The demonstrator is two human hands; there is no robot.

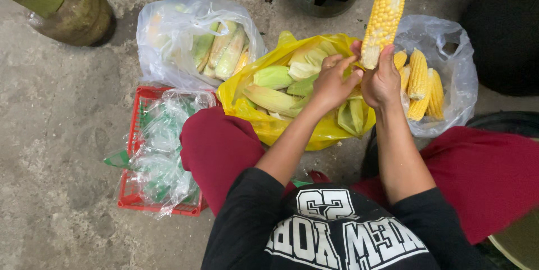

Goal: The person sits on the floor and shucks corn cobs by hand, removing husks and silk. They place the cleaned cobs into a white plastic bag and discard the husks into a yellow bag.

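Yellow kernels show bare along the corn cob (pixel 384 14) that we hold upright at the top centre of the frame, our right hand (pixel 382 82) clenched round its lower end. Our left hand (pixel 332 82) sits just beside that end, fingers loosely curled and pinching at the base, though we cannot tell whether a strand or a scrap of husk is caught between them. Below both hands the yellow bag (pixel 281 127) lies open with green husks inside. To its right a clear bag (pixel 457 87) keeps stripped cobs; at upper left another clear bag (pixel 168 40) holds ears in their husks, and a red basket (pixel 135 200) of plastic wrapping sits at lower left. We judge the husking of this cob nearly done. The next move calls for cleaning off the base.
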